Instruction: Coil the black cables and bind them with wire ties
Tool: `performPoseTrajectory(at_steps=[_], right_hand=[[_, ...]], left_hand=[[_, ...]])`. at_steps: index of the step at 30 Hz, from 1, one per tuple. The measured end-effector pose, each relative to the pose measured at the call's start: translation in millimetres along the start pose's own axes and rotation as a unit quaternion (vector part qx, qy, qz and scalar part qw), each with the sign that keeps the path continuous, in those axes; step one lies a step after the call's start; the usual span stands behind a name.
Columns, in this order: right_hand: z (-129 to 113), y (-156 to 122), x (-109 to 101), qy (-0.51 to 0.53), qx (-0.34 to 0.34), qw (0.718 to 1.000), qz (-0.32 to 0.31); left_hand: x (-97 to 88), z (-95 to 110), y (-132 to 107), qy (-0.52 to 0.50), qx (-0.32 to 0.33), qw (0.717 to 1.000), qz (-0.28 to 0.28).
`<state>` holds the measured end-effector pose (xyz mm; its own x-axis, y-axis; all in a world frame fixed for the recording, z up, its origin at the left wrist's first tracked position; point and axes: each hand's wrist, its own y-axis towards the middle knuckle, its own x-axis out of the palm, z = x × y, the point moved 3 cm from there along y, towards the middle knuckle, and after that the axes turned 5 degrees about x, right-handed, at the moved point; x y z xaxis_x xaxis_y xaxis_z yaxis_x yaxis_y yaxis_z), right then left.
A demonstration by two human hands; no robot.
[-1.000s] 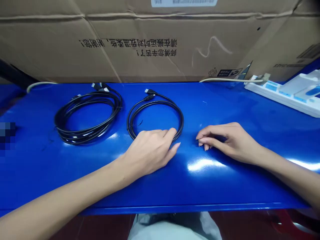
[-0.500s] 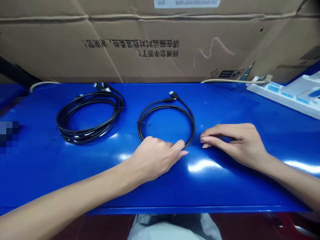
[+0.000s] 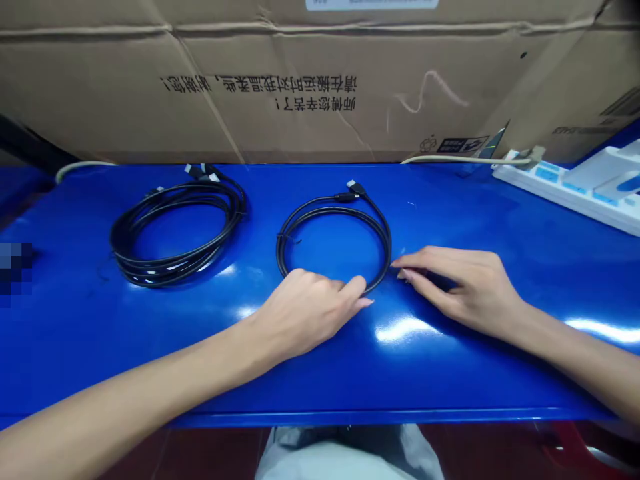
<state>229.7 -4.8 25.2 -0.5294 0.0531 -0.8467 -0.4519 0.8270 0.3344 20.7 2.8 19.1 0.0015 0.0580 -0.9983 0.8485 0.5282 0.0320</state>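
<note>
Cardboard from a big printed carton (image 3: pixel 300 127) walls off the back of your glossy blue table (image 3: pixel 450 373), its top cut off by the view. At right, the edge crops a white power strip (image 3: pixel 565 187); at left, a pixelated patch (image 3: pixel 15 267) is unreadable. Your left hand (image 3: pixel 313 310) is clamped on the near side of the smaller black cable coil (image 3: pixel 333 211), hiding that stretch and most fingertips. Your right hand (image 3: pixel 460 283), separate from it, hovers just right of the coil, thumb and forefinger nearly meeting; whether they pinch anything, I cannot tell. Left of both hands lies a thicker coil (image 3: pixel 165 275).
</note>
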Motion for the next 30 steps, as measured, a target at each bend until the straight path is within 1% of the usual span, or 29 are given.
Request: performPoseTrajectory(at_steps=[2,5,8,10,14,18,20,22,25,27,30], right_hand=[[-0.8,-0.1,-1.0,-0.024,-0.001,1.000,0.005],[0.1,0.1,-2.3,-0.041,0.010,0.999,0.024],[1.9,0.3,-2.3,-0.052,-0.003,0.997,0.051],[3.0,0.7,-1.1,-0.054,-0.011,0.997,0.053],[0.6,2.2,0.9,-0.029,-0.025,0.999,0.017],[-5.9,2.7,2.5,-0.013,-0.094,0.995,-0.017],[-6.0,2.3,4.8,-0.016,-0.111,0.993,-0.036],[-4.3,1.7,7.1,-0.024,-0.111,0.992,-0.051],[-1.3,0.6,8.4,-0.036,-0.104,0.992,-0.064],[-0.2,0.1,7.8,-0.041,-0.102,0.992,-0.069],[0.7,-0.4,6.1,-0.047,-0.103,0.991,-0.073]], left_hand=[[0.2,0.6,0.0,0.012,0.009,1.000,0.004],[0.4,0.9,-0.3,0.022,0.029,0.999,-0.004],[0.9,-0.6,-0.8,0.028,0.031,0.999,-0.011],[1.5,-1.8,-1.1,0.029,0.030,0.999,-0.009],[3.1,-2.2,-1.9,0.025,0.028,0.999,-0.003],[4.0,-1.1,-1.7,0.021,0.019,1.000,-0.004],[4.3,-2.9,-0.8,0.014,0.011,1.000,0.000],[3.8,-8.7,0.5,0.005,-0.004,1.000,0.017],[2.2,-24.4,2.5,0.010,-0.039,0.998,0.049],[2.2,-35.9,4.2,0.019,-0.061,0.997,0.052],[3.7,-48.8,7.6,0.013,-0.068,0.996,0.053]])
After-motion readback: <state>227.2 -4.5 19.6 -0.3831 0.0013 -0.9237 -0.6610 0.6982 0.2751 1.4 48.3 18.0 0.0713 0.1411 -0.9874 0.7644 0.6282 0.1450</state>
